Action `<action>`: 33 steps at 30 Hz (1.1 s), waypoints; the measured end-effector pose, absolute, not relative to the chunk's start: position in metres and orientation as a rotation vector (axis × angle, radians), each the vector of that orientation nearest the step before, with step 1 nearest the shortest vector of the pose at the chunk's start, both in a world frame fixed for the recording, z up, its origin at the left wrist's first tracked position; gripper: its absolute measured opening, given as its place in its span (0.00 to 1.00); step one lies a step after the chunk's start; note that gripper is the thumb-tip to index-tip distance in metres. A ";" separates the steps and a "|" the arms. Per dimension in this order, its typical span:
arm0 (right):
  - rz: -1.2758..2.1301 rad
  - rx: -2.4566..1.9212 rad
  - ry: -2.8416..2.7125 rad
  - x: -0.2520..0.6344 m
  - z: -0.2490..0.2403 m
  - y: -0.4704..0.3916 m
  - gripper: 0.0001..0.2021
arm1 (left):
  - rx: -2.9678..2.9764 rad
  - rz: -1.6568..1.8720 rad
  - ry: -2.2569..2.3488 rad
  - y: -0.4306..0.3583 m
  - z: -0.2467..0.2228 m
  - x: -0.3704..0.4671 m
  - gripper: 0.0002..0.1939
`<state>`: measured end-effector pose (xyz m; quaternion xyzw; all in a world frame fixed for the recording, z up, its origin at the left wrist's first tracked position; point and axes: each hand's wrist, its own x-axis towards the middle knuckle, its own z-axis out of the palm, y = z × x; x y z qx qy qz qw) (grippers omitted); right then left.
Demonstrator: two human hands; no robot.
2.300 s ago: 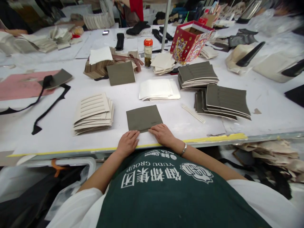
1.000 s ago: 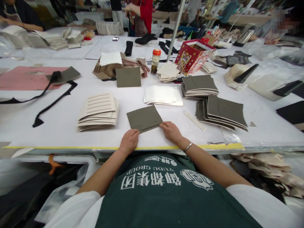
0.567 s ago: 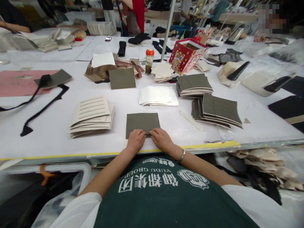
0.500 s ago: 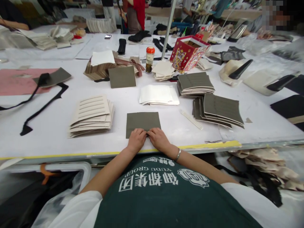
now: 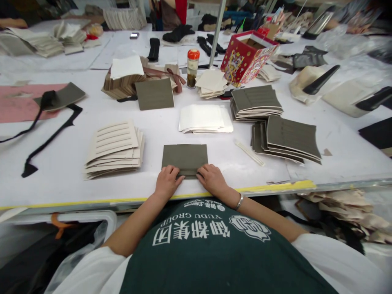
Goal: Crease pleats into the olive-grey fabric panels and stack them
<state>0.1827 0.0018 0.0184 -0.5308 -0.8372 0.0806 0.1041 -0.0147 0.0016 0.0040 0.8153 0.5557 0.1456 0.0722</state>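
Observation:
A flat grey-green leather-like panel (image 5: 185, 157) lies on the table in front of me, a narrow strip along its near edge turned up as a fold. My left hand (image 5: 167, 180) grips the left end of that strip, fingers on top and thumb along the near side. At the right end, my right hand (image 5: 212, 179) has its fingers curled over the same edge, with a bracelet on the wrist. Between the two hands the folded strip is visible. Just beyond the panel is a stack of white sheets (image 5: 203, 118).
Cream slotted panels (image 5: 114, 147) are piled on the left; grey-green panel stacks (image 5: 290, 136) stand on the right. A thin white strip (image 5: 249, 152) lies between. Farther back are a red-capped jar (image 5: 192, 69), a red box (image 5: 241, 57) and a metal pole (image 5: 217, 34).
My hands have moved apart from the middle of the panel's near edge to its two ends. The folded strip now shows between them. The view has shifted slightly.

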 end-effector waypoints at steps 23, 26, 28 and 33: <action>0.163 -1.491 -2.326 0.182 0.002 0.017 0.10 | 2.550 0.428 1.722 0.009 0.000 -0.002 0.19; 0.120 -1.591 -2.340 0.177 0.003 0.022 0.09 | 2.493 0.353 1.769 0.013 0.004 0.002 0.19; 0.101 -1.587 -2.379 0.172 0.003 0.025 0.08 | 2.488 0.311 1.744 0.016 0.005 0.005 0.17; 0.141 -1.481 -2.473 0.173 0.005 0.024 0.08 | 2.522 0.228 1.639 0.021 0.009 0.003 0.18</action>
